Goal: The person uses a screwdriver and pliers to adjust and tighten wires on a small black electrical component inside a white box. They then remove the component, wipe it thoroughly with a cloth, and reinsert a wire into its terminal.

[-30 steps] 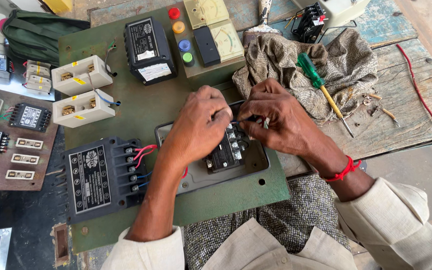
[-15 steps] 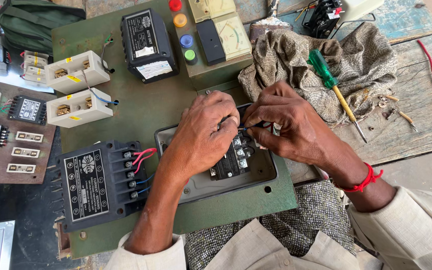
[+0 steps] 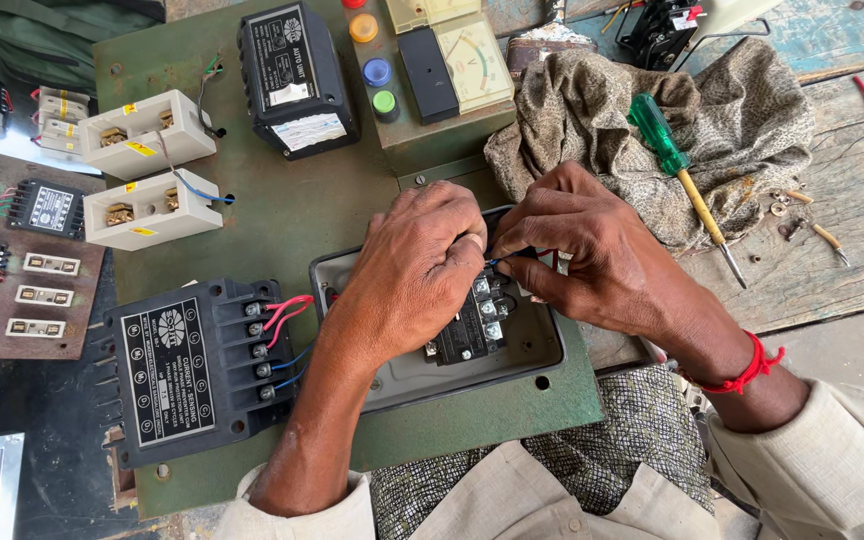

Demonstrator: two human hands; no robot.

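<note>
A black terminal block (image 3: 472, 328) with screw heads sits in a grey metal housing (image 3: 512, 355) on a green panel (image 3: 292, 215). My left hand (image 3: 417, 265) lies over the block's upper left, fingers curled down onto it. My right hand (image 3: 577, 250) meets it from the right and pinches a thin blue wire (image 3: 500, 261) at the block's top. Most of the block's upper part is hidden by both hands.
A green-handled screwdriver (image 3: 677, 160) lies on a patterned cloth (image 3: 742, 130) to the right. On the panel are a black relay box (image 3: 187, 365) with red and blue wires, two white fuse holders (image 3: 147, 175), another black unit (image 3: 292, 65) and coloured push buttons (image 3: 377, 72).
The view has shifted slightly, so the panel sits higher and further left in frame. Both hands stay on the terminal block with small finger movements on the wire.
</note>
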